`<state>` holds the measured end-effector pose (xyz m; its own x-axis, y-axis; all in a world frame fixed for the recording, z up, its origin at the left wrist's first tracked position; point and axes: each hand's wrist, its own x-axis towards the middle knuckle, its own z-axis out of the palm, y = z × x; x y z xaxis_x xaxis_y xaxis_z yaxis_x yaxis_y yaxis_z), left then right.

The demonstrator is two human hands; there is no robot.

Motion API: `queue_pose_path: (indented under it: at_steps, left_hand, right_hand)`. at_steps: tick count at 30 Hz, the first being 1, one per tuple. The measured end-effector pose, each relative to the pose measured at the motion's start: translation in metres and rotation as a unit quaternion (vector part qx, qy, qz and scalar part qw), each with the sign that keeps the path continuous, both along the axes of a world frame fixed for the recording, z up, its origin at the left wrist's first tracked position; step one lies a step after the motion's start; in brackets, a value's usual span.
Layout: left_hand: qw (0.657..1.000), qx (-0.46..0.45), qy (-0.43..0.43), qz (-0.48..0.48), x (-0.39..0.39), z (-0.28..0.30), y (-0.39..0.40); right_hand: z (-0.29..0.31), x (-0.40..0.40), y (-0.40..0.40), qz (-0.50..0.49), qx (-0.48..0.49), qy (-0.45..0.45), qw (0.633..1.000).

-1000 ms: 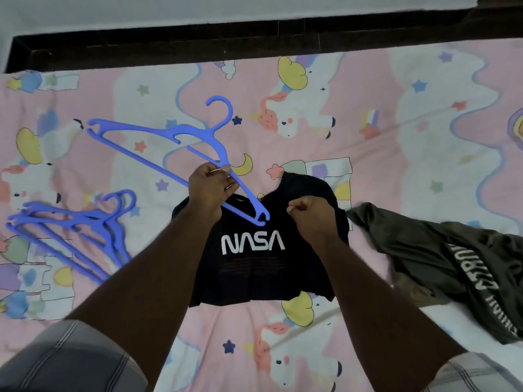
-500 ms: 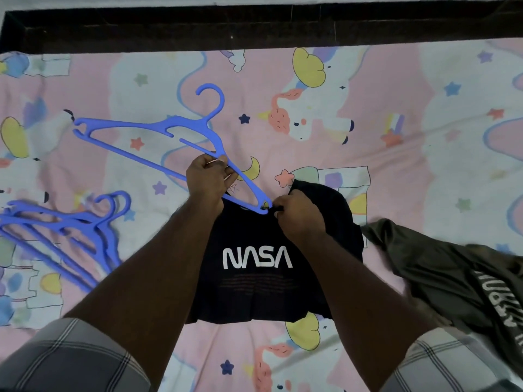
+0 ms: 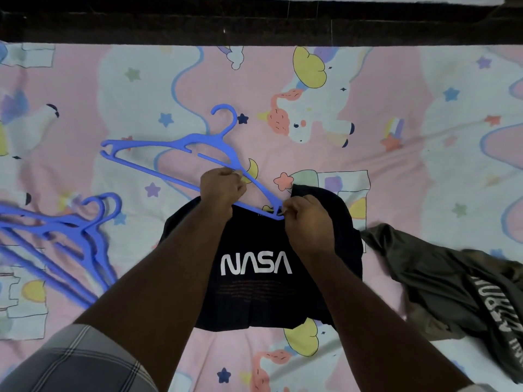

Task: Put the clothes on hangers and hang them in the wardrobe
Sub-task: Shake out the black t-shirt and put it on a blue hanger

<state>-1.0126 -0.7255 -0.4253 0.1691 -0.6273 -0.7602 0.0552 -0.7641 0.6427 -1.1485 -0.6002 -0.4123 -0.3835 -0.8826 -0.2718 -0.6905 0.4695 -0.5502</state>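
The black NASA shirt (image 3: 254, 267) lies flat on the bed (image 3: 396, 94) right under my forearms, its neck away from me. My left hand (image 3: 222, 188) grips the blue hanger (image 3: 181, 154) near the middle of its lower bar and sloping arm. The hanger's long axis runs diagonally, far end up-left and near tip at the collar. My right hand (image 3: 307, 219), nearer that tip, pinches the neck opening there. I judge the tip must slide rightward into the collar.
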Motion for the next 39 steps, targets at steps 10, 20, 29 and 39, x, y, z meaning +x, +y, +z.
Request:
queue_pose_path:
  at_steps: [10,20,29,39]
  left_hand:
    - [0.779,-0.236,-0.399,-0.422,0.044,-0.002,-0.058]
    - [0.648,-0.288,-0.460,-0.535,0.071,-0.023,-0.084]
    - [0.689,-0.302,-0.415,-0.512,0.095,-0.005,-0.087]
    - [0.710,-0.292,-0.380,-0.516,0.070,0.015,-0.078]
  right_hand:
    - [-0.008,-0.017,-0.020,-0.080,0.058,-0.027,0.995]
    - [-0.018,-0.020,-0.025,-0.077,0.118,0.000,0.990]
    - [-0.004,-0.023,-0.025,-0.135,0.108,-0.023,0.985]
    - [0.021,-0.021,-0.019,-0.179,0.033,-0.137,0.974]
